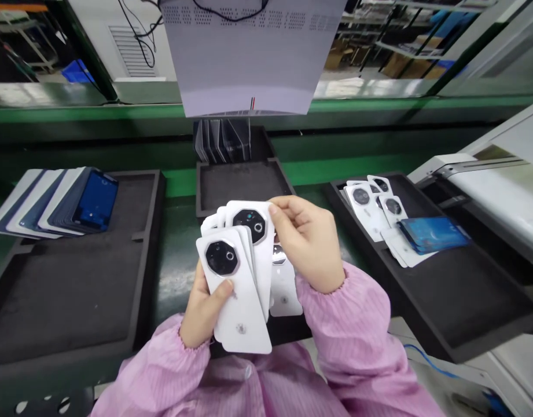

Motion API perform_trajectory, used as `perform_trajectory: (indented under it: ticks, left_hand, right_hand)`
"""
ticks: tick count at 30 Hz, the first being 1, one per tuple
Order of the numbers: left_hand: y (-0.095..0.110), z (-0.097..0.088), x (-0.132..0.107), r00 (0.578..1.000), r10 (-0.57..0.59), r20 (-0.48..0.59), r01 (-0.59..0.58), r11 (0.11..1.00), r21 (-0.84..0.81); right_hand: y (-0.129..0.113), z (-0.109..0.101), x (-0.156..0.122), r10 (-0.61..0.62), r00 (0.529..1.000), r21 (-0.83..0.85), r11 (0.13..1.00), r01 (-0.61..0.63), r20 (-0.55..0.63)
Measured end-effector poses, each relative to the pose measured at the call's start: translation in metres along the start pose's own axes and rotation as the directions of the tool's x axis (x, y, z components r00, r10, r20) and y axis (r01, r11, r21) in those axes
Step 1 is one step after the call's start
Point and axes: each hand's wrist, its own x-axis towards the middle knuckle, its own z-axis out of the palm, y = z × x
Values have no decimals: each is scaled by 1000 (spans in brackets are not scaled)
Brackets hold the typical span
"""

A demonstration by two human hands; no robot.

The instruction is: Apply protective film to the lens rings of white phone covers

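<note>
Several thin white phone back panels (242, 301), each with a dark camera area near the top, are fanned out in front of me. My left hand (205, 310) grips the stack from the lower left, its thumb pressed on the front panel. With thumb and fingers my right hand (307, 240) pinches the upper right corner of a panel behind (263, 260). Below my right hand, another white phone panel (286, 289) lies near the table edge, partly covered by the stack. The far fingers of my left hand are hidden behind the panels.
At left, a dark foam tray (88, 289) bears a leaning row of white and blue panels (60, 200). The right tray (474, 301) holds white panels (366, 214) and blue ones (435, 231). Behind, dark panels (223, 141) stand in a tray (244, 182) beneath a white machine housing (253, 63).
</note>
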Motion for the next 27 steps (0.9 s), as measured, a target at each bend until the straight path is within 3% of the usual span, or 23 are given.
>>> perform_trajectory:
  ticks: [3,6,10,12,13,14,16,17,20,24,25,27]
  left_hand:
    - [0,3,2,1000,9,11,-8,998,-63]
    - [0,3,3,998,54,40,-49,994,-102]
    - [0,1,4,995,66,76,-54,987,-151]
    - [1,-1,4,995,52,90,-36,984,-173]
    - [2,-2,4,994,48,97,-31,984,-178]
    - [2,-2,4,994,48,102,-29,983,-179]
    - [2,-2,4,993,50,108,-30,984,-175]
    - [2,-2,4,993,53,109,-34,985,-171]
    - [1,-1,3,991,67,115,-48,985,-163]
    - [0,-3,1,986,48,158,-23,988,-155]
    - [0,-3,0,983,44,176,-17,988,-154]
    - [0,-5,-1,972,43,230,-6,987,-159]
  right_hand:
    - [-6,-2,1,-124,985,-108,988,111,-117]
    - [-10,-18,7,-201,917,-73,980,187,-343]
    - [7,-59,15,-85,755,73,982,173,-651]
    - [30,-75,11,4,734,101,991,88,-679]
    - [44,-79,7,26,741,102,993,58,-671]
    - [59,-80,1,70,787,109,994,-3,-613]
    - [91,-71,-13,188,894,104,982,-159,-408]
    - [105,-63,-19,232,919,90,972,-215,-318]
    - [135,-38,-33,313,935,39,950,-311,-167]
    - [128,-18,-29,290,944,39,957,-287,-158]
    - [119,-14,-27,272,956,76,962,-264,-115]
    - [95,-6,-23,216,973,253,940,-230,82]
